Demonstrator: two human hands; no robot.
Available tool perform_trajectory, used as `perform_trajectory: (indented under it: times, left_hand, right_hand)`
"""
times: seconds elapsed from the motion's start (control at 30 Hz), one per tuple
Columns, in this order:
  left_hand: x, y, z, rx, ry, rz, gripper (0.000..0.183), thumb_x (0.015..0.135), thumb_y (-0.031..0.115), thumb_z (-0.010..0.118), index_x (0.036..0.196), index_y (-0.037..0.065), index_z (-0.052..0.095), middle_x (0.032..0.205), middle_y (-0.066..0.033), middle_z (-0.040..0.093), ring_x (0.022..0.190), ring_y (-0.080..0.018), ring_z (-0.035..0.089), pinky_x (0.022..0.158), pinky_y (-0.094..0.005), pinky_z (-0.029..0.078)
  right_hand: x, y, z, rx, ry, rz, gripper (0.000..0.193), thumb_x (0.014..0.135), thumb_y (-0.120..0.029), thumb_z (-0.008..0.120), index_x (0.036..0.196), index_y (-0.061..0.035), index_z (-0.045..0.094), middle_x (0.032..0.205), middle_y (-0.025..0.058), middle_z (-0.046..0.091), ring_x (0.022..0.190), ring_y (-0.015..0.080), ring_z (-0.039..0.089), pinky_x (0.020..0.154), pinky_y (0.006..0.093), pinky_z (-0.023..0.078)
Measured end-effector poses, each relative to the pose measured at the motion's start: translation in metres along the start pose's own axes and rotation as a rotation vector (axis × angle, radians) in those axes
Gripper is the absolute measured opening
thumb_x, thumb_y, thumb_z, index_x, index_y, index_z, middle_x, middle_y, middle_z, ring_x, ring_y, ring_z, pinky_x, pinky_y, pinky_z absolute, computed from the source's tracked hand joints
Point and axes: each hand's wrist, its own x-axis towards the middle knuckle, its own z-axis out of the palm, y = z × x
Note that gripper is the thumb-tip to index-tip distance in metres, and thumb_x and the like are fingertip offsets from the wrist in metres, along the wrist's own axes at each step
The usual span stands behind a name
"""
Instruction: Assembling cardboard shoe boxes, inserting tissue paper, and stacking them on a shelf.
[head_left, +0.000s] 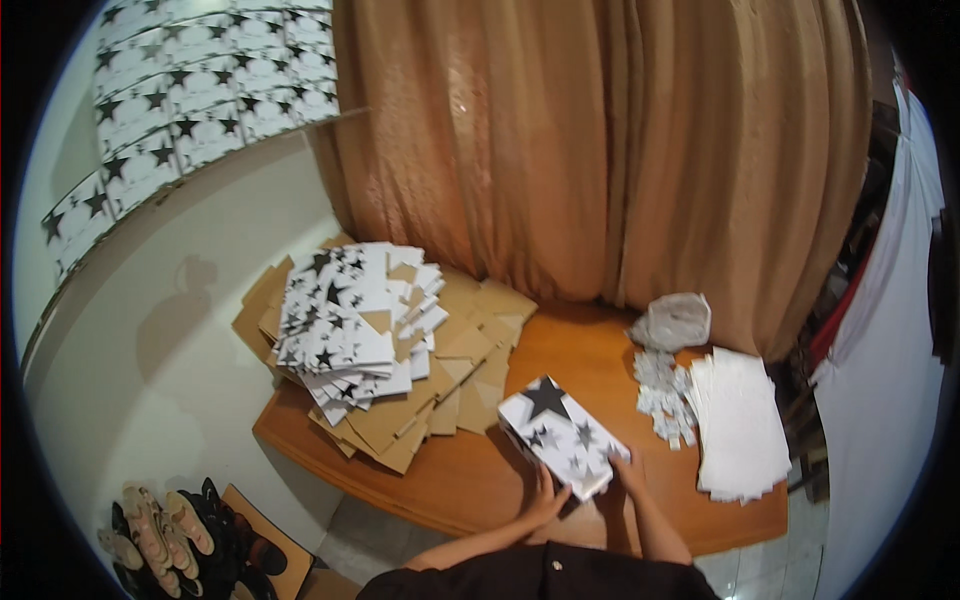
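Note:
A white cardboard box (562,432) printed with black and grey stars is tilted over the near middle of the wooden table. My left hand (545,498) grips its near left side, fingers partly hidden below the edge. At the near right corner, my right hand (630,472) holds the box with fingers against its side. The box looks closed, its top facing up. To its left lies a tall, uneven pile of flat star-printed box blanks (340,310) on brown cardboard sheets (465,380). Right of my hands is a stack of white paper sheets (738,425).
Small silvery packets (662,400) lie in a heap beside the paper, below a clear plastic bag (675,320). The wooden table (590,345) meets a brown curtain (560,150). Finished star boxes (215,85) stand stacked at upper left; several shoes (180,535) sit at lower left.

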Motion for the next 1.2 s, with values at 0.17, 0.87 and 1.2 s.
perform_trajectory:
  times: [0.17,0.87,1.2]
  left_hand:
    - [-0.022,-0.012,-0.003,-0.03,-0.038,0.077,0.116,0.083,0.046,0.062,0.13,-0.012,-0.028,0.142,-0.0345,-0.016,0.136,-0.0414,-0.011,0.111,-0.0417,0.001]
    - [-0.125,0.32,-0.319,0.217,0.356,0.511,0.12,0.077,0.019,0.07,0.133,0.007,-0.036,0.146,-0.0192,-0.026,0.137,-0.026,-0.012,0.11,-0.0347,0.005]
    - [-0.224,0.463,-0.454,0.577,0.693,1.043,0.126,0.056,0.019,0.082,0.146,0.006,-0.005,0.15,-0.0142,0.013,0.136,-0.0255,0.023,0.108,-0.0355,0.021]
  right_hand:
    - [-0.077,0.002,0.028,0.38,0.097,-0.06,0.048,0.073,-0.008,0.062,0.116,0.0002,0.044,0.11,0.0152,0.049,0.105,0.0259,0.047,0.092,0.0368,0.039]
    - [-0.086,-0.419,0.158,0.884,-0.512,-1.188,0.073,0.069,-0.016,0.072,0.128,-0.0103,0.031,0.145,0.0217,0.018,0.133,0.0327,0.022,0.107,0.0432,0.022]
    - [-0.159,-0.638,0.259,1.214,-0.256,-1.683,0.069,0.062,-0.007,0.082,0.119,-0.0067,0.043,0.139,0.0277,0.03,0.129,0.0371,0.035,0.102,0.0411,0.033]
